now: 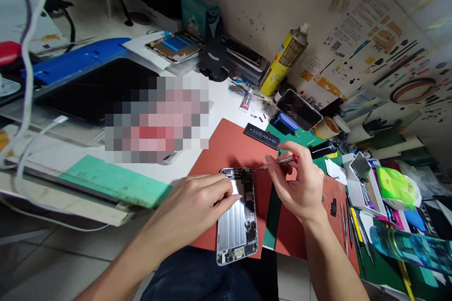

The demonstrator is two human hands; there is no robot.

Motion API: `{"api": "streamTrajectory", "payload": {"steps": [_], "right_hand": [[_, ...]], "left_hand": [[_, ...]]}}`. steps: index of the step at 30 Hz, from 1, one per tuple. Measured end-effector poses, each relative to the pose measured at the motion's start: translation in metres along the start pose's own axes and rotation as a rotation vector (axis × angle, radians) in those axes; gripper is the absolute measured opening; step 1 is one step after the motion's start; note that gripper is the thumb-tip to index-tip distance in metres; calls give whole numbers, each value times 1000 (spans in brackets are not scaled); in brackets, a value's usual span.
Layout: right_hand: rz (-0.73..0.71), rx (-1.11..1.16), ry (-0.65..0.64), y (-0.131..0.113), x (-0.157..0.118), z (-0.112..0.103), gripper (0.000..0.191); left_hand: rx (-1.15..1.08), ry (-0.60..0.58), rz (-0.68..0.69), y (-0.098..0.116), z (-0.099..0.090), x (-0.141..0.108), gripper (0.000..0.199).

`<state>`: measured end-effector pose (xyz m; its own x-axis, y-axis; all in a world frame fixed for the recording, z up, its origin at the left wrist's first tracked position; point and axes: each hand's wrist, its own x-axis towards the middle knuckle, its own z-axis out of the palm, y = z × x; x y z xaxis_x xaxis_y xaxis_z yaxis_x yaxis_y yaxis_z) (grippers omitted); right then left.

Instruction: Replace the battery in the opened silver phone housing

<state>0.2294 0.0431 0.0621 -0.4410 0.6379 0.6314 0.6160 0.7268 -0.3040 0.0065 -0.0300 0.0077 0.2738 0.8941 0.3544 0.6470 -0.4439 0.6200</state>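
Silver metal fills the left part of an opened white-rimmed smartphone body (231, 228), which lies on a brick-red flat mat (224, 143) in front of the person's lap. Its long axis runs almost straight away from the body, the far end leaning slightly to the right, and the near end reaches the mat's near edge and seems to overhang it.

The relation that seems to matter most is at the far right corner of the phone. The right hand (298, 181) is off to the right of that corner, its grip closed to a pinch of thumb and fingers around a slim metal screwdriver with a red band (283, 161). The shaft points left and slightly down toward the corner, crossing the phone's long axis at a wide angle. The tip is just beside the frame; whether it touches cannot be told.

The left hand (203, 195) is the nearer one, lying over the phone's upper left edge with fingers curled and thumb stretched across the metal. Its fingertips are hidden, so how firmly that grip holds is unclear. Beyond the phone lies a flat black rectangular battery (262, 136), near the right hand.
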Motion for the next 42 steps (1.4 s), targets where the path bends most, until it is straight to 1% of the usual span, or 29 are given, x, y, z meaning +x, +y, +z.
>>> {"api": "streamTrajectory", "payload": {"steps": [4,21,25,30,34,36,40,42], "right_hand": [[6,35,-41,3,-4,2,19],[14,34,-50,4,-7,6,19],[-8,48,-97,3,-6,2,23],[-64,127,-185,1,-5,-4,32],[-86,154,-217,0,-4,-5,34],[-91,119,-207,-1,-4,-3,32],[-102,-56,-108,-1,-3,3,21],[-122,-70,-106,-2,-2,5,21]], "left_hand": [[11,11,20,-1,0,-1,36],[-14,-7,-2,-2,0,0,35],[-4,-1,7,-2,1,0,35],[-8,-2,4,-2,1,0,31],[-27,-10,-3,-2,0,0,29],[-27,-13,-7,-1,0,0,29],[-15,-18,-8,0,-1,0,30],[-9,-11,2,0,-1,0,29]]}}
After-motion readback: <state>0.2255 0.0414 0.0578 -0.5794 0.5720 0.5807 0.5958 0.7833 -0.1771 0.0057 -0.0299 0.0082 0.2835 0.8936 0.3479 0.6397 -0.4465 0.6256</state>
